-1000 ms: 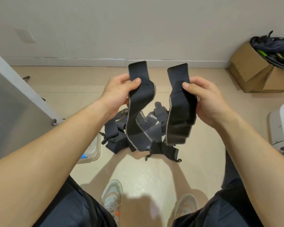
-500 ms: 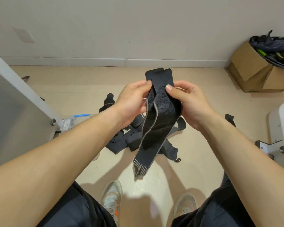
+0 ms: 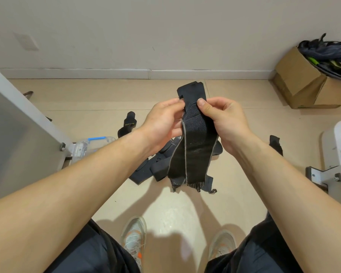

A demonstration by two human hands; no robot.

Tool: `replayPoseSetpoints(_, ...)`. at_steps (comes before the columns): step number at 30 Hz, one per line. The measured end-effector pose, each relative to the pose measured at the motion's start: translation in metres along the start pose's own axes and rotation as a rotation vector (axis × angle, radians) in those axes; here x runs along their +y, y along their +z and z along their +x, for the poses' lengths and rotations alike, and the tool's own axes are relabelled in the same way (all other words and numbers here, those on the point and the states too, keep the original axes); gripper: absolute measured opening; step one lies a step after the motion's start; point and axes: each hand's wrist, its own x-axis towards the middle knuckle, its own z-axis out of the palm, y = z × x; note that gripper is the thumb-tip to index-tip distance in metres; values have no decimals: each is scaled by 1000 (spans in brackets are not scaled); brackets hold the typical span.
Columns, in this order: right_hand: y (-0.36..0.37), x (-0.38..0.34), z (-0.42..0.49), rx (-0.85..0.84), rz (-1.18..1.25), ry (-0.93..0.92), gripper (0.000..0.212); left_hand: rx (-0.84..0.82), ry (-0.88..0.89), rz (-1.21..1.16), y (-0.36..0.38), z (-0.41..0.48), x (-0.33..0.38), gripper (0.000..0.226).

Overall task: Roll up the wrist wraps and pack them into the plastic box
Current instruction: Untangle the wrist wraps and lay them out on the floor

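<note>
Beige floor (image 3: 165,209) is running back to a white wall (image 3: 146,36). Toward its left edge, beside a grey panel (image 3: 12,134), the plastic box (image 3: 81,150) is lying with a blue latch (image 3: 96,138) showing; I cannot tell what it is holding. Loose wraps (image 3: 156,168) are lying heaped mid-floor. Above them the left hand (image 3: 161,123) and right hand (image 3: 224,119) are both pinching the top of two wrist wraps (image 3: 193,154), which are hanging together. Rolling well is likely going to need flush edges, a tight first turn and steady thumb tension. Near the far right corner a cardboard box (image 3: 303,83) is holding dark bags (image 3: 327,52).
</note>
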Motion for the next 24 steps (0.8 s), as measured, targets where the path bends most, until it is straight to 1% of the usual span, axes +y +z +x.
replayPoseSetpoints(8, 0, 3, 1, 34, -16, 18, 12, 16, 5, 19, 2, 1, -4, 25)
replayPoseSetpoints(11, 0, 6, 3, 59, -90, 5, 16, 37, -20, 35, 4, 2, -3, 33)
replayPoseSetpoints(13, -3, 8, 6, 101, -182, -11, 24, 21, -12, 106, 5, 2, -5, 43)
replayPoseSetpoints(14, -5, 9, 8, 133, -253, -26, 31, 15, 13, 150, 5, 2, -7, 42)
replayPoseSetpoints(17, -7, 13, 7, 174, -430, -18, 51, 80, 101, 227, 2, 3, -12, 25)
replayPoseSetpoints(19, -4, 18, 6, 141, -520, 4, 58, 105, 119, 255, -1, 6, -12, 22)
replayPoseSetpoints(21, -4, 22, 9, 85, -595, -50, 63, 102, 127, 263, 0, 8, -9, 21)
replayPoseSetpoints(22, -4, 22, 10, 49, -590, -82, 63, 112, 136, 255, 2, 8, -7, 21)
replayPoseSetpoints(24, -5, 22, 10, -89, -435, -87, 52, 170, 166, 213, 6, 11, -1, 18)
